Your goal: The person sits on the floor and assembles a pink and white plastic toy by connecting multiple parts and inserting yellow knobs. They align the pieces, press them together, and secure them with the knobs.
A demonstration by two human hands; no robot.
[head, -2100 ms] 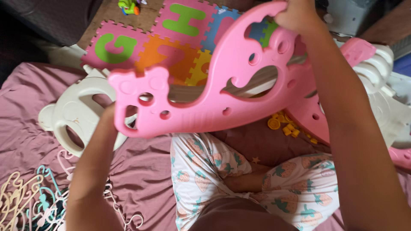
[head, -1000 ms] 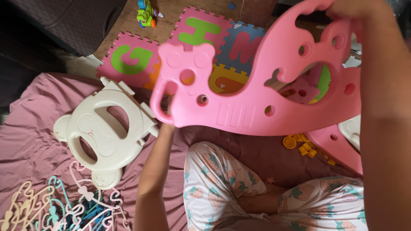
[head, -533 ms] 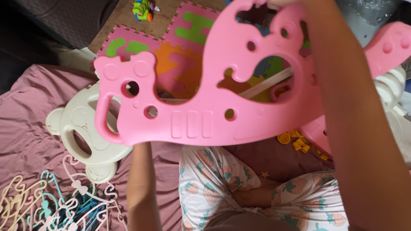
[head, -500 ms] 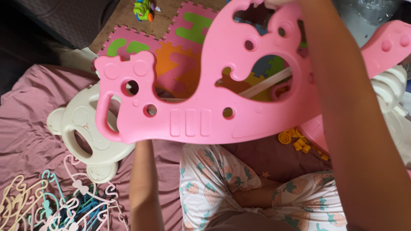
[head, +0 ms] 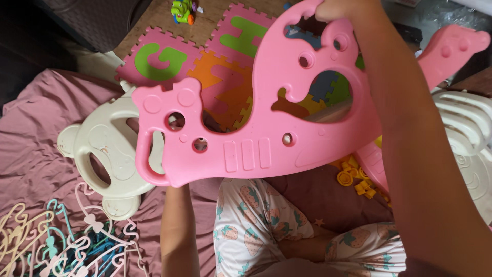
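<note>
I hold up a big pink plastic panel [head: 256,138], shaped like an animal, with round holes and a handle slot at its left end. My right hand [head: 335,7] grips its top edge, and that arm runs down the right side of the view. My left forearm [head: 179,231] rises from below and goes behind the panel's lower left edge. The left hand itself is hidden behind the panel, where it supports it. The panel hangs above my crossed legs in strawberry-print trousers [head: 256,220].
A cream bear-shaped panel [head: 102,149] lies left on the mauve blanket [head: 31,149]. A second pink panel [head: 453,46] and a white ribbed part [head: 469,123] lie right. Yellow small pieces [head: 353,179], foam letter mats [head: 164,59], a green toy [head: 183,9] and several hangers [head: 66,241] surround me.
A second ago the panel was tilted up toward the right. It has swung left and lower, and now lies nearly level across the view, with both arms still on it.
</note>
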